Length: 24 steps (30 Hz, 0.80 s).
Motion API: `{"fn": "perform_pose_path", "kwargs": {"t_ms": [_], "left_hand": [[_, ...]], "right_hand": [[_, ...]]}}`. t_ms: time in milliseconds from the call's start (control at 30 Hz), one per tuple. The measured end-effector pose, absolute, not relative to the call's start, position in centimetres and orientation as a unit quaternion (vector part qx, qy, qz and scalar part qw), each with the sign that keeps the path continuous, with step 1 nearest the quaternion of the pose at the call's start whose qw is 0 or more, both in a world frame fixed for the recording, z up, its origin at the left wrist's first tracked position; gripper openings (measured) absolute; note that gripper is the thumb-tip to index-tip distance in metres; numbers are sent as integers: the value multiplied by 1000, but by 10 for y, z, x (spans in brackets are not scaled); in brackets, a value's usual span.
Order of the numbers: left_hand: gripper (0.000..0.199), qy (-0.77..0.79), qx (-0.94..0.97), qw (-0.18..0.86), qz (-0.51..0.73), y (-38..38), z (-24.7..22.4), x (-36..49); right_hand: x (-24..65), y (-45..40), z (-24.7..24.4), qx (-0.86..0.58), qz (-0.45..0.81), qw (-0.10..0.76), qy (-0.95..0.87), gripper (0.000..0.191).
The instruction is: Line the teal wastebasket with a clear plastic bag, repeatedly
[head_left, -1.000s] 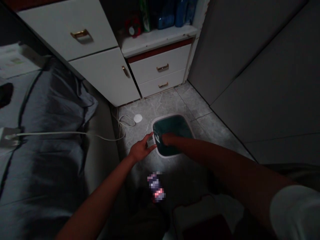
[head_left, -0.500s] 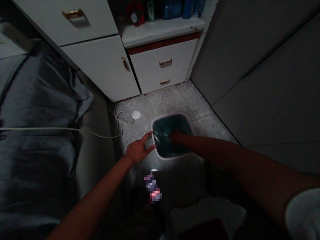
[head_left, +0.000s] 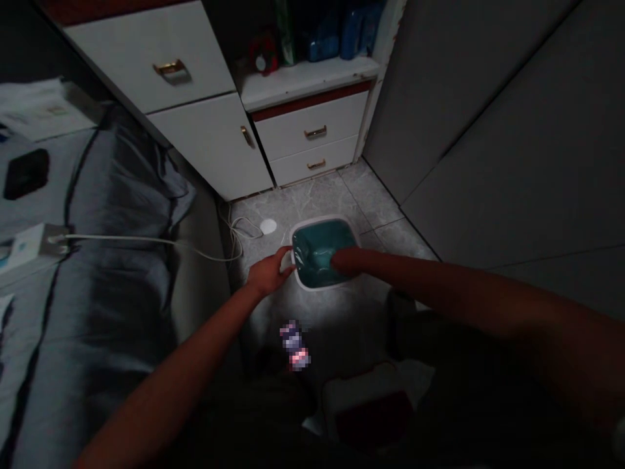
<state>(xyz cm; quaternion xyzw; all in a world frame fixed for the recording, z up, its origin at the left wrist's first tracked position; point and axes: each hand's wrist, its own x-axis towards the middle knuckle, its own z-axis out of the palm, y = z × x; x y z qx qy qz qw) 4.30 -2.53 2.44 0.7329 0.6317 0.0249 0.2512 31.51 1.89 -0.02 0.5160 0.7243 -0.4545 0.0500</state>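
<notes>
- The square bin (head_left: 322, 219) lies at 3 o'clock from the left hand (head_left: 266, 275), whose fingers (head_left: 286, 255) are open at its rim.
- The right hand (head_left: 349, 260) is nearer, reaching over the teal liner (head_left: 315, 257); its fingers are shadowed, so I cannot tell their state.

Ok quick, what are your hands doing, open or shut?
Left hand: open, at the rim of the white bin, nothing held that shows.
Right hand: over the bin, too dark to tell.

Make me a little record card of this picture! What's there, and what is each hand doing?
Bin: square, white rim, teal liner, on the floor
Left hand: fingers at the bin's left rim, maybe touching
Right hand: reaching over the bin's right edge
Nearby: white cable, white drawers, gray floor tiles
</notes>
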Motion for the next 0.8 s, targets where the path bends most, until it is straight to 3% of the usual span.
{"fn": "perform_pose_path", "kwargs": {"t_ms": [100, 167, 300, 533, 667, 733, 800], "left_hand": [[22, 637, 707, 273, 141, -30, 59, 64], [27, 617, 682, 320, 225, -39, 78, 81], [40, 584, 629, 410, 308, -69, 85, 107], [28, 614, 635, 407, 232, -95, 46, 92], [24, 610, 636, 387, 271, -74, 67, 79], [12, 580, 626, 392, 344, -67, 95, 79], [47, 519, 622, 400, 429, -71, 135, 82]], "right_hand": [[353, -5, 50, 471, -361, 91, 800, 14], [375, -20, 71, 452, -327, 90, 825, 5], [402, -38, 73, 475, -341, 57, 809, 10], [419, -35, 32, 542, -338, 55, 768, 8], [413, -20, 37, 607, -366, -90, 700, 10], [405, -11, 51, 607, -401, -202, 656, 23], [397, -4, 76, 562, -434, -314, 630, 46]]}}
